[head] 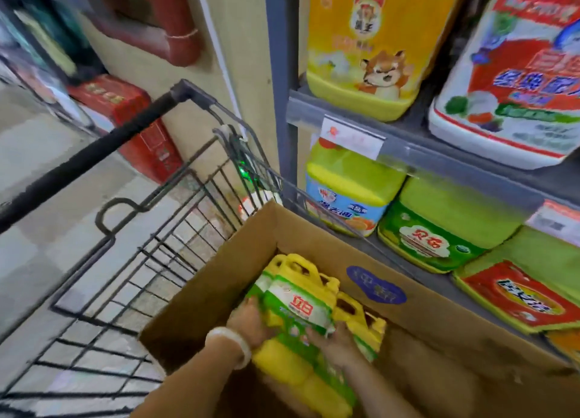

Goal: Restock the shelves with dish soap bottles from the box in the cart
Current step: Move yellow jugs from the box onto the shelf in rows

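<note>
Both the left hand (251, 318) and right hand (334, 339) clasp a dish soap bottle (298, 311) inside the box (439, 320), others beside it unshelved.

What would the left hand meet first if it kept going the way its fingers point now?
The left hand points up and away, into the box. It already touches the yellow bottles; past them, likely the far wall of the cardboard box, though depth is unclear.

yellow soap bottles (298, 311), in cardboard box (439, 317)
</note>
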The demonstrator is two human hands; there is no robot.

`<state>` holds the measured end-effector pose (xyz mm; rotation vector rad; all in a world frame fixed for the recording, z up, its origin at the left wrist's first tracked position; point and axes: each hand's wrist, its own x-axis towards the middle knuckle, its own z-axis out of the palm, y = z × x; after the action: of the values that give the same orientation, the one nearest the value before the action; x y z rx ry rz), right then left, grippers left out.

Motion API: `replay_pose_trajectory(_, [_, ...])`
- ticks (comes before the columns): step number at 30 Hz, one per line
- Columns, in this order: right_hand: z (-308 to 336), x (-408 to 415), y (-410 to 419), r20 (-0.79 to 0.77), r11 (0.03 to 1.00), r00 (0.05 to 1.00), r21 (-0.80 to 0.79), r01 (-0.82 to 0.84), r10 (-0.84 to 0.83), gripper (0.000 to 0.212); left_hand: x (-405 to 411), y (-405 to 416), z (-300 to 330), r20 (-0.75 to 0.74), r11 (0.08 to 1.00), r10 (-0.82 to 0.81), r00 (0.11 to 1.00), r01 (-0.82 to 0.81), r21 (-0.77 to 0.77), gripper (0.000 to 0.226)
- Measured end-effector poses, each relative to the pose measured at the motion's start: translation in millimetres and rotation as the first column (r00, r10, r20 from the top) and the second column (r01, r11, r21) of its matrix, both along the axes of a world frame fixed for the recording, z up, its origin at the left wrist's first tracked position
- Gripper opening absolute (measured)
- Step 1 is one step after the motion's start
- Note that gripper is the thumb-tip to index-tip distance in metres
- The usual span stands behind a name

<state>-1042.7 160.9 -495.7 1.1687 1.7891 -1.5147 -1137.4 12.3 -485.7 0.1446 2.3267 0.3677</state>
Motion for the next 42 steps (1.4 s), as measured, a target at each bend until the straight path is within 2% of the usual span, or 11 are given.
replay_pose_trajectory(3, [-34.5, -8.0, -11.4, 0.023, 0.988, 0.988, -0.043, 0.151, -0.150, 0.085, -12.1, 2.0, -16.7, 0.117, 0.983, 0.141, 0.983, -0.153, 0.103, 0.077])
replay_pose_trajectory(5, [-68.7, -9.7, -12.6, 0.040, 0.966, 0.967, -0.055, 0.254, -0.252, 0.122, -16.5, 4.7, -23.3, 0.183, 0.967, 0.196, 0.963, -0.221, 0.128, 0.070])
replay_pose_trajectory(7, [-90.0, -12.4, -13.5, 0.055, 0.939, 0.944, -0.104, 0.329, -0.325, 0.139, -18.5, 8.3, -30.4, 0.223, 0.955, 0.226, 0.948, -0.260, 0.140, 0.064])
replay_pose_trajectory(13, [-48.6, -9.4, -24.4, 0.037, 0.821, 0.848, -0.234, 0.521, -0.528, 0.105, -20.0, 10.6, -15.6, 0.272, 0.929, 0.254, 0.928, -0.312, 0.197, 0.078])
replay_pose_trajectory(17, [-15.1, 7.3, -21.3, -0.076, 0.750, 0.762, -0.264, 0.606, -0.643, 0.047, -15.6, 14.9, 27.0, 0.257, 0.918, 0.129, 0.958, -0.214, 0.333, 0.077])
replay_pose_trajectory(20, [19.8, 19.0, -7.9, -0.223, 0.729, 0.697, -0.293, 0.619, -0.682, 0.055, -8.7, 30.7, 68.2, 0.163, 0.902, 0.043, 0.986, -0.109, 0.419, 0.067])
replay_pose_trajectory(23, [58.5, 39.7, 13.9, -0.355, 0.743, 0.655, -0.237, 0.626, -0.666, 0.063, 8.4, 50.4, 107.3, 0.043, 0.878, -0.018, 0.999, -0.005, 0.479, 0.064])
replay_pose_trajectory(28, [132.7, 86.1, 59.2, -0.610, 0.772, 0.574, -0.100, 0.627, -0.545, 0.054, 47.7, 92.3, 161.2, -0.126, 0.819, -0.030, 0.992, 0.097, 0.566, 0.083])
replay_pose_trajectory(34, [215.9, 170.6, 133.8, -0.771, 0.740, 0.483, 0.022, 0.672, -0.416, 0.061, 125.1, 176.8, 217.9, -0.212, 0.613, -0.032, 0.977, 0.187, 0.768, 0.086])
replay_pose_trajectory(38, [258.3, 228.4, 194.4, -0.845, 0.713, 0.437, 0.099, 0.694, -0.308, 0.058, 176.3, 245.0, 238.7, -0.267, 0.506, -0.028, 0.963, 0.244, 0.827, 0.087])
replay_pose_trajectory(42, [284.1, 266.8, 261.7, -0.886, 0.653, 0.416, 0.195, 0.732, -0.202, 0.067, 220.8, 312.5, 264.2, -0.302, 0.390, -0.010, 0.953, 0.281, 0.877, 0.082])
